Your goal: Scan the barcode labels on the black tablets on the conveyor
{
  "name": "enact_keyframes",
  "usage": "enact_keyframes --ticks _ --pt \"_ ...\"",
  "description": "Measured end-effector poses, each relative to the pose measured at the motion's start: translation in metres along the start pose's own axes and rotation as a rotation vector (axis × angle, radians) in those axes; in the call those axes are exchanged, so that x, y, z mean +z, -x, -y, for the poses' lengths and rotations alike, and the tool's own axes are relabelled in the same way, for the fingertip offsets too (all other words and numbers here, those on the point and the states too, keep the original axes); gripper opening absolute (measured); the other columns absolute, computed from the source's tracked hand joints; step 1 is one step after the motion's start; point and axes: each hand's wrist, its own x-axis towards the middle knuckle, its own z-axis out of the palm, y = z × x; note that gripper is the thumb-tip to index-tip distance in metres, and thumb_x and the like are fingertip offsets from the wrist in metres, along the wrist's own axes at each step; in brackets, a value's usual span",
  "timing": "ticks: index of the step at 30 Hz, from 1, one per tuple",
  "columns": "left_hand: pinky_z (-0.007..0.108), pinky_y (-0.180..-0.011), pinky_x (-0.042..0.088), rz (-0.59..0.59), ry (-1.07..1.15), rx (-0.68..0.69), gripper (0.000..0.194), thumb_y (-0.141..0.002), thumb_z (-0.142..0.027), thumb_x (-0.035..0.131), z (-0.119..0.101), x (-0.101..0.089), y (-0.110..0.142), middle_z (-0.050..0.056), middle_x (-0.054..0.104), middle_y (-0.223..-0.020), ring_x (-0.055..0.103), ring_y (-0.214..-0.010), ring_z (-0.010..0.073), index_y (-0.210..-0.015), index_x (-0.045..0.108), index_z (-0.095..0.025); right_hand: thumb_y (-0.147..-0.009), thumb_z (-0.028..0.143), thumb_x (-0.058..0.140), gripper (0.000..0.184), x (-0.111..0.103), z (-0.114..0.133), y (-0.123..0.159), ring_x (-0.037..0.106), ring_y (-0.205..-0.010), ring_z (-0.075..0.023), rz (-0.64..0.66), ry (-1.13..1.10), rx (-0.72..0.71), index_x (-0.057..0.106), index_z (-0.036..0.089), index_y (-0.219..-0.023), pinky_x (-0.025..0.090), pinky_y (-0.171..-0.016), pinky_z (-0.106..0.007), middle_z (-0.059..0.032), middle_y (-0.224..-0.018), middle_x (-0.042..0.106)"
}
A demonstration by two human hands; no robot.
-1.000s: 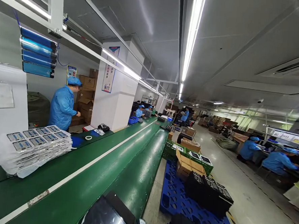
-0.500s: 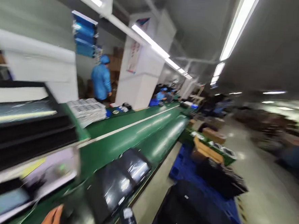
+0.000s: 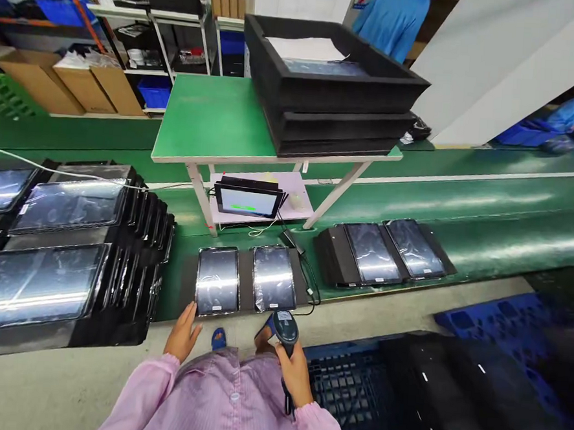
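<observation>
My right hand [image 3: 298, 375] grips a black handheld barcode scanner [image 3: 285, 326], its head pointing at the near edge of the green conveyor. My left hand [image 3: 184, 332], fingers spread and holding nothing, reaches toward the near corner of a glossy wrapped tablet [image 3: 217, 280]. A second wrapped tablet [image 3: 274, 278] lies beside it on a dark tray. A small monitor [image 3: 248, 199] with a green mark on its screen stands under a green bench just behind them. The scanner's cable runs up toward the monitor.
Stacks of black trays with wrapped screens [image 3: 61, 246] fill the belt at left. Another tray with two tablets [image 3: 384, 253] lies at right. Stacked black trays [image 3: 333, 94] sit on the green bench [image 3: 210, 116]. Blue pallet and black crates [image 3: 451, 387] stand by my right side. People in blue work behind.
My view has swung from looking down the hall along the conveyor to looking down at my own station. Both hands have come into view.
</observation>
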Motion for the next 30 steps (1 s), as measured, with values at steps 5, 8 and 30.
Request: enact_keyframes --ticks 5,8,30 --pt "0.05 -0.118 0.034 0.003 0.001 0.018 0.06 -0.092 -0.026 0.039 0.003 0.008 0.005 0.015 0.04 -0.154 0.035 -0.145 0.0278 -0.151 0.032 -0.016 -0.074 0.052 0.057 0.048 0.022 -0.007 0.01 0.067 -0.092 -0.0325 0.022 0.074 0.016 0.066 0.014 -0.102 0.048 -0.08 -0.038 -0.0134 -0.094 0.073" --pt "0.05 -0.119 0.033 0.009 0.009 0.017 0.06 -0.092 -0.022 0.039 0.005 0.008 0.005 0.013 0.04 -0.155 0.034 -0.145 0.0265 -0.151 0.031 -0.018 -0.076 0.051 0.056 0.048 0.028 -0.006 0.01 0.067 -0.093 -0.0327 0.013 0.109 0.027 0.064 0.014 -0.106 0.048 -0.078 -0.037 -0.0141 -0.096 0.073" --pt "0.048 -0.12 0.032 0.025 -0.009 0.004 0.069 -0.086 -0.011 0.038 0.003 0.003 0.011 0.011 0.041 -0.155 0.034 -0.145 0.0236 -0.154 0.027 -0.02 -0.075 0.05 0.06 0.041 0.038 0.004 0.021 0.067 -0.077 -0.0274 -0.006 0.042 0.0 0.065 0.017 -0.098 0.049 -0.068 -0.033 -0.0086 -0.082 0.072"
